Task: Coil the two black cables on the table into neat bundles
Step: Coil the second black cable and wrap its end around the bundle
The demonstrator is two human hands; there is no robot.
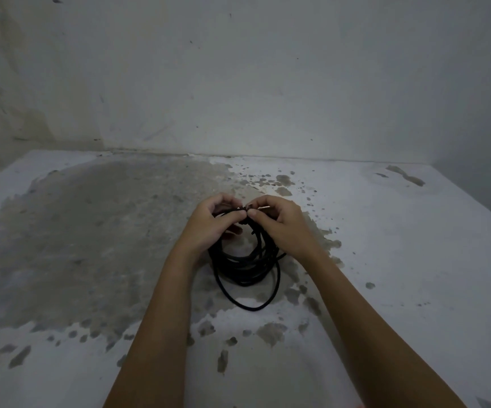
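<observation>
Head view looks down past both hands at a stained pale wall [268, 69] beyond them and a white table [415, 260] beneath them. A broad grey worn patch [91, 245] spreads over the table to the left of the left hand and runs on under both. Two bare forearms [162, 319] reach in from the near edge and converge at the middle. Between and below the hands lies the cable [247, 275], black and wound into a rough round bundle of several loops. Its near side rests on the table toward the wrists, one looser loop sagging nearest the person, while its far side is lifted up into the fingers. Whether the bundle is one cable or two cannot be told. The left hand [209, 222] has its fingers curled over the top of the loops with the thumb underneath, gripping them. Just beside it, almost touching, the right hand [279, 225] pinches the top strands between thumb and forefinger, its other fingers curled. A thin pale strip [263, 207] shows at the right fingertips, too small to identify.
</observation>
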